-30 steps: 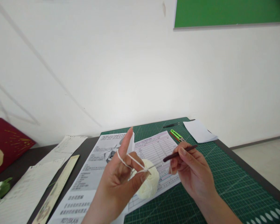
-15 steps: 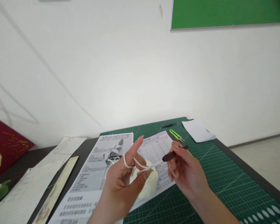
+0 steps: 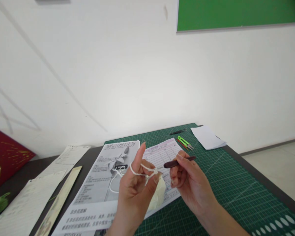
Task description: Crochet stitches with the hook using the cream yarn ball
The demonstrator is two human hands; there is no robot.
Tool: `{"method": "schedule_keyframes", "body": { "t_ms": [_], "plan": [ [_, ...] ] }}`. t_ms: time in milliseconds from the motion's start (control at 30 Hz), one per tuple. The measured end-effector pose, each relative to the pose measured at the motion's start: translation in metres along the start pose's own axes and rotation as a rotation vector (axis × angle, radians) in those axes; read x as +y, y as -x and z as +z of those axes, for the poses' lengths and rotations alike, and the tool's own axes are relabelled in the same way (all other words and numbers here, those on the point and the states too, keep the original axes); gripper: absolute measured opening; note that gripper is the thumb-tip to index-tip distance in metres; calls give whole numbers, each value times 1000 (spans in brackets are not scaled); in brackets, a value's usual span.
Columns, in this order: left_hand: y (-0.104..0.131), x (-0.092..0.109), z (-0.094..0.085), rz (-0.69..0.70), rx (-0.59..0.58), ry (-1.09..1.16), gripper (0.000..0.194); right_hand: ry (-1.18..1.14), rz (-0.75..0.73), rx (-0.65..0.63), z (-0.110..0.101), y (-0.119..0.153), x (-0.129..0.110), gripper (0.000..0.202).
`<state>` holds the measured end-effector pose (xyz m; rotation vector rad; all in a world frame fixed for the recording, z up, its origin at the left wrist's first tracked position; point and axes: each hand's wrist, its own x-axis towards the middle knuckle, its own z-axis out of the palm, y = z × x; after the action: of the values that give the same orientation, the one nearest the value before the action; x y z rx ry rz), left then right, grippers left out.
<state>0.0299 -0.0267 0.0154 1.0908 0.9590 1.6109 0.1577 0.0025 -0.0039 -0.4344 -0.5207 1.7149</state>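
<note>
White yarn (image 3: 135, 172) loops round the raised index finger of my left hand (image 3: 137, 193), whose thumb and other fingers pinch the yarn. My right hand (image 3: 193, 183) grips the dark brown handle of a crochet hook (image 3: 178, 162) like a pen. The hook's thin metal shaft points left and meets the yarn at my left fingertips; its tip is hidden there. Behind and below my left hand sits a cream ball of yarn (image 3: 158, 196), partly covered. A loose yarn tail (image 3: 110, 185) lies over the printed sheet to the left.
A green cutting mat (image 3: 226, 183) covers much of the dark table. On it lie a printed flower sheet (image 3: 88, 183), a lined form (image 3: 159, 150), green thread snips (image 3: 184, 142), tweezers (image 3: 178, 131) and white paper (image 3: 207, 137). Handwritten sheets (image 3: 31, 200) and a ruler (image 3: 60, 200) lie left.
My right hand and the crochet hook have moved left, closer to my left hand, so less of the shaft shows. My left hand has shifted and turned slightly; more loose yarn is visible.
</note>
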Motion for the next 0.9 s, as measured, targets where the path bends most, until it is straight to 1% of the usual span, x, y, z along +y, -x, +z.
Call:
{"method": "schedule_keyframes", "body": {
  "t_ms": [100, 233, 300, 433, 500, 567, 600, 633, 700, 733, 767, 800, 833, 900],
  "plan": [
    [1, -3, 1, 32, 40, -4, 57, 14, -20, 9, 1, 0, 0, 31],
    [1, -6, 1, 84, 33, -20, 66, 50, -58, 10, 1, 1, 0, 30],
    [1, -7, 1, 73, 28, -16, 75, 91, -95, 6, 2, 1, 0, 31],
    [1, -6, 1, 0, 39, -24, 90, 217, -178, -11, 3, 4, 1, 27],
    [1, -4, 4, -38, 65, -20, 93, 338, -284, -8, 3, 7, 4, 21],
    [0, -1, 7, -100, 87, 41, 93, 549, -492, -12, 1, 12, 7, 11],
    [0, 1, 9, -136, 90, 92, 92, 686, -631, -30, 0, 14, 8, 9],
    [0, 2, 10, -172, 87, 150, 92, 821, -760, -97, -2, 16, 9, 16],
    [-2, 5, 10, -238, 81, 256, 95, 995, -941, -269, -5, 18, 10, 45],
    [-3, 6, 10, -267, 80, 301, 97, 1037, -992, -337, -7, 18, 10, 56],
    [-4, 7, 8, -296, 79, 338, 97, 1049, -1015, -373, -8, 18, 10, 63],
    [-5, 8, 7, -324, 79, 368, 97, 1036, -1017, -371, -9, 18, 10, 64],
    [-6, 9, 5, -352, 77, 391, 96, 1004, -995, -340, -9, 17, 10, 60],
    [-7, 12, 1, -393, 63, 424, 94, 883, -914, -216, -8, 16, 11, 45]
  ]
}}
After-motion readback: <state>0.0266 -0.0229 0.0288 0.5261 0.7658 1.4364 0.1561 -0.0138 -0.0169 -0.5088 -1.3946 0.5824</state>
